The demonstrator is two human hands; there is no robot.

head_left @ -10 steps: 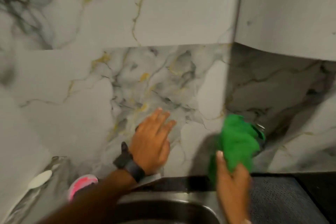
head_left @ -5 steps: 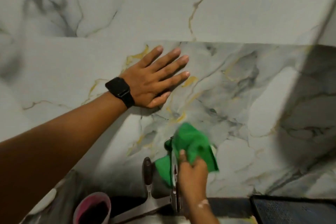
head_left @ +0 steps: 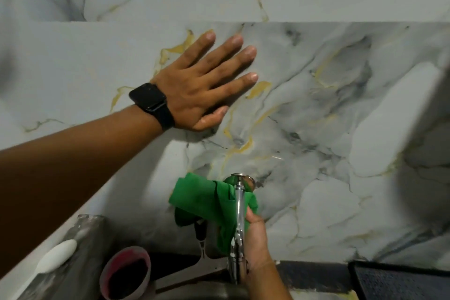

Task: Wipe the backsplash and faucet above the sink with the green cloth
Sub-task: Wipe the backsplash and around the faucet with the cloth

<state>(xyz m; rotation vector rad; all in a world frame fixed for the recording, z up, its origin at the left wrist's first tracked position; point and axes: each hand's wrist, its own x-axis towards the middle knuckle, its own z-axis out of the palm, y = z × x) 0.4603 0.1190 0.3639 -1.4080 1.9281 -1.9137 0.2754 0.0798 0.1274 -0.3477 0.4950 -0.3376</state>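
Green cloth (head_left: 209,204) is bunched around the chrome faucet (head_left: 239,221), right up against the marble backsplash (head_left: 328,117). Far left of the faucet there's a white soap bar (head_left: 57,259) on the ledge, then a pink cup (head_left: 126,273) closer in. Up and left of the faucet, the left hand (head_left: 202,90) lies flat on the wall, fingers spread, holding nothing, black watch (head_left: 151,100) on the wrist. Right hand (head_left: 255,238) is just right of the faucet, closed on the cloth.
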